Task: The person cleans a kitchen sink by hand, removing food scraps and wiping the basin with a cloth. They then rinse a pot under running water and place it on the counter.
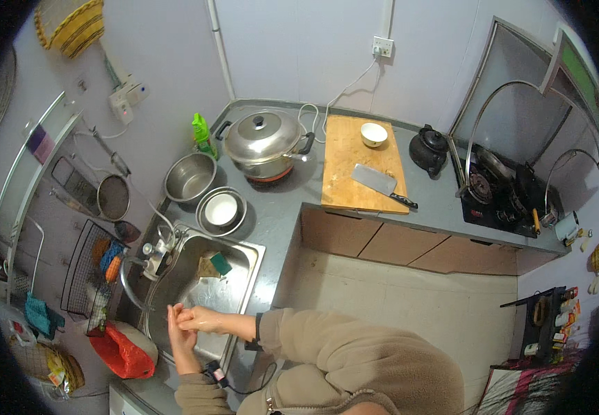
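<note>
Both hands meet over the near part of the stainless steel sink (211,301), close to the spout of the tap (134,285). My left hand (181,340) is held upright with its fingers extended. Against its palm press the bent fingers of my right hand (203,320), which looks wet. No object shows in either hand, though their contact hides part of the fingers. Whether water runs from the spout cannot be made out. At the sink's far end lie a green scouring pad (220,264) and a brownish sponge or cloth (207,266).
Beyond the sink stand a steel bowl (190,177), nested bowls (221,209) and a lidded pot (263,140). A cleaver (374,179) and white bowl (373,134) rest on the wooden cutting board (338,155). A red bag (123,353) sits left; a cable (258,386) hangs near my body.
</note>
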Motion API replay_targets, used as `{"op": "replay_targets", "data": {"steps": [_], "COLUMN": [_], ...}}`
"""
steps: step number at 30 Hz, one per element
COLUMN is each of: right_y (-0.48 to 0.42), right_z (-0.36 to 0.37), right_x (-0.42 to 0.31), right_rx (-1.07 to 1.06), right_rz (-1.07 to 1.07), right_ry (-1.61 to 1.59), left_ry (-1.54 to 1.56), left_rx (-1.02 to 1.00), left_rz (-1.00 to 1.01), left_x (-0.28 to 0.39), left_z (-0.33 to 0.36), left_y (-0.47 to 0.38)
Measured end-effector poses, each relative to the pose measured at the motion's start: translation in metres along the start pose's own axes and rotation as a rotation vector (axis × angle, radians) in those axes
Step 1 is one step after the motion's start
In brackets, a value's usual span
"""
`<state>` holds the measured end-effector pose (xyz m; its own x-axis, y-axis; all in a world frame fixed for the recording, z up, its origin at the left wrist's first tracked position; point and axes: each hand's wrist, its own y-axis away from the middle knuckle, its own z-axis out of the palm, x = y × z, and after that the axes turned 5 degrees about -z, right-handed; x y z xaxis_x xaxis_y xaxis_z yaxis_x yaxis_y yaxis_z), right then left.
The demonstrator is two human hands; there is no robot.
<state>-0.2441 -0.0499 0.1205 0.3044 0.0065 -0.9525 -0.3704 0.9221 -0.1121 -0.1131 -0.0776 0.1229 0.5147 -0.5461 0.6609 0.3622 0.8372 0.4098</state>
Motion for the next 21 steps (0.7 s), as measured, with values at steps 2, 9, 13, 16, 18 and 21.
{"op": "replay_targets", "data": {"steps": [2,9,13,16,18,21], "right_y": [0.031,0.16,0.241,0.304,0.349,0.402], "right_z": [-0.04,-0.208,-0.28,-0.323,-0.338,-0.357], "right_x": [0.002,-0.043,-0.076,-0.09,-0.097,-0.109], "right_rx": [0.052,0.097,0.413,0.574,0.798,1.151], "right_rz": [-0.047,0.314,0.378,0.53,0.564,0.408], "right_ry": [0.897,1.488,1.174,1.303,1.446,1.152], "left_ry": [-0.415,-1.942,-1.706,-1.694,-1.718,-1.696], "left_rx": [0.057,0.633,0.354,0.147,0.011,-0.188], "left_rz": [-0.106,-0.019,0.125,0.18,0.23,0.306], "left_x": [0.0,-0.032,-0.057,-0.084,-0.1,-0.124], "left_z": [0.006,0.004,0.029,0.066,0.099,0.161], "left_y": [0.008,0.008,-0.021,-0.05,-0.073,-0.108]}}
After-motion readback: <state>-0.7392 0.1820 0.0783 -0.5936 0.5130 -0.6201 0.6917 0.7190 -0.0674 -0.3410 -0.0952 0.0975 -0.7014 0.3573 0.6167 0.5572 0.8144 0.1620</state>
